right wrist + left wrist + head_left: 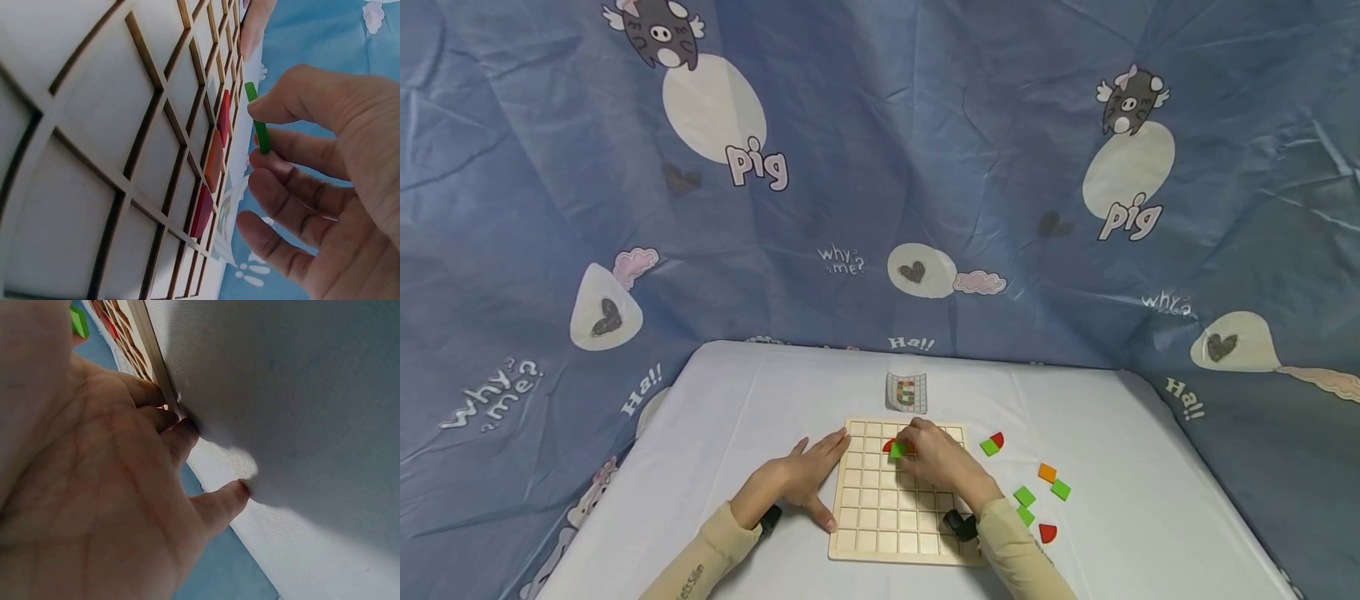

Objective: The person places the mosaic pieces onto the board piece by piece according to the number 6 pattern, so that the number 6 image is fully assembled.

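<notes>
A wooden grid board [868,521] lies on the white table. My right hand [936,457] pinches a green square tile [258,119] between thumb and fingers, held just above the board's upper rows. In the right wrist view an orange tile [213,164] sits in the grid between two red tiles, one nearer red tile [202,211] and one farther red tile [224,119]. My left hand [805,475] rests at the board's left edge, fingers spread, with fingertips against the frame and the thumb by its lower left side.
Behind the board stands a small pattern card [906,393]. Right of it lie loose tiles: a red quarter-round tile [1048,533], an orange square [1047,472] and several green squares, among them a green square [1025,497]. A blue printed curtain [850,208] hangs behind the table.
</notes>
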`<state>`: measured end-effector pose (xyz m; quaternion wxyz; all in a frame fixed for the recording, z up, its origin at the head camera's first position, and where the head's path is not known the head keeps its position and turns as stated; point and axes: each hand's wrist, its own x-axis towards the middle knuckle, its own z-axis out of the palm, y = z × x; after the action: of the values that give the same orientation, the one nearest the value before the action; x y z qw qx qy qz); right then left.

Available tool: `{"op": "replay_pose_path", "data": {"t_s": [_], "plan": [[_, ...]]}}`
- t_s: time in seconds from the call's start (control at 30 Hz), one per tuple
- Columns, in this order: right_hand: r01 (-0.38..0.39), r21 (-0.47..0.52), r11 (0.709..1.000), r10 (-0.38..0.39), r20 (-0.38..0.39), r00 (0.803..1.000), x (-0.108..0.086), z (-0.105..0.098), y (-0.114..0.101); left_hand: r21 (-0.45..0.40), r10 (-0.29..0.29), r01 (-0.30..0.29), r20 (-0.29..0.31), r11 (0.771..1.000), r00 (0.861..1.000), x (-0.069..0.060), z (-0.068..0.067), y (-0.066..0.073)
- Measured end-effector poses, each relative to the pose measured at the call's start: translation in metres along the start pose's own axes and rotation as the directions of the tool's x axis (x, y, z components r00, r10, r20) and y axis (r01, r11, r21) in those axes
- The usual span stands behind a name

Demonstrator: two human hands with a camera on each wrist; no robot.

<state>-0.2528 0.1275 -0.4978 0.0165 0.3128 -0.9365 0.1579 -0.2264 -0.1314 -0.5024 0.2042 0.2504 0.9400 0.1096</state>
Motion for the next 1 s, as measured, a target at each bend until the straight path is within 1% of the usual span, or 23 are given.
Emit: {"op": "replay_pose_path", "data": {"t_s": [0.17,0.3,0.4,0.5,0.67,1.0], "plan": [[0.020,0.006,1.000,-0.020,0.003,1.000,0.001,0.004,0.000,0.004,0.009,-0.009,-0.002,1.000,1.000,0.000,0.000,-0.001],[0.066,-0.008,0.998,-0.066,0.001,0.998,0.002,0.007,0.000,0.013,0.010,-0.010,-0.002,1.000,1.000,0.000,0.000,-0.001],[0.097,-0.037,0.995,-0.098,-0.008,0.995,0.002,0.009,0.000,0.018,0.006,-0.006,0.001,1.000,1.000,0.000,0.000,-0.001],[0.107,-0.033,0.994,-0.107,-0.007,0.994,0.003,0.011,-0.001,0.023,0.002,-0.002,0.002,1.000,1.000,0.000,0.000,0.000],[0.106,0.016,0.994,-0.106,0.021,0.994,0.003,0.012,-0.003,0.026,0.001,-0.001,0.001,1.000,1.000,0.000,-0.001,0.001],[0.077,0.028,0.997,-0.078,0.044,0.996,0.003,0.013,-0.004,0.026,0.003,-0.002,-0.007,1.000,1.000,0.000,0.000,0.001]]}}
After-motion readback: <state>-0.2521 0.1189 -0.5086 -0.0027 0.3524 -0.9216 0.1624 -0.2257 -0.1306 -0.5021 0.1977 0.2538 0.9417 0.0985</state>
